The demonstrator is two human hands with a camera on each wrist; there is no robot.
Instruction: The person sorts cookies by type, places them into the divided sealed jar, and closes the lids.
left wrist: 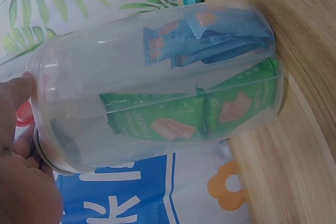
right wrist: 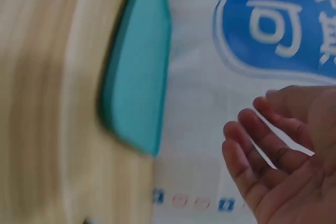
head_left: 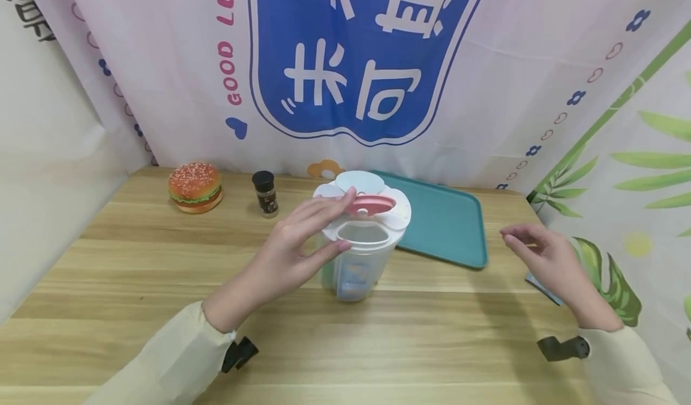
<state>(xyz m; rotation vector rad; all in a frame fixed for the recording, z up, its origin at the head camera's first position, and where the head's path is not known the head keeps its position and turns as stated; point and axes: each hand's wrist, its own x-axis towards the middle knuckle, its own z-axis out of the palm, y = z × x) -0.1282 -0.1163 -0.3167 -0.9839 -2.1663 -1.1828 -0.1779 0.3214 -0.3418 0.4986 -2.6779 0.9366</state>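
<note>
A clear plastic storage canister [head_left: 358, 267] with a white lid [head_left: 400, 216] stands upright on the table. One pink flap [head_left: 372, 204] of the lid is raised above an opening. My left hand [head_left: 294, 246] is at the lid, with fingertips by the pink flap and the thumb at the front rim. In the left wrist view, green snack packets [left wrist: 173, 119] and blue snack packets [left wrist: 215, 35] lie in separate compartments of the canister. My right hand [head_left: 547, 261] hovers off to the right, its fingers loosely bent with nothing in them.
A teal tray [head_left: 448, 225] lies behind and right of the canister. A blue packet [head_left: 542, 288] lies partly under the view of my right hand. At the back left are a toy hamburger [head_left: 195, 188] and a black-capped seasoning bottle [head_left: 266, 195]. A printed cloth [head_left: 178, 93] hangs behind.
</note>
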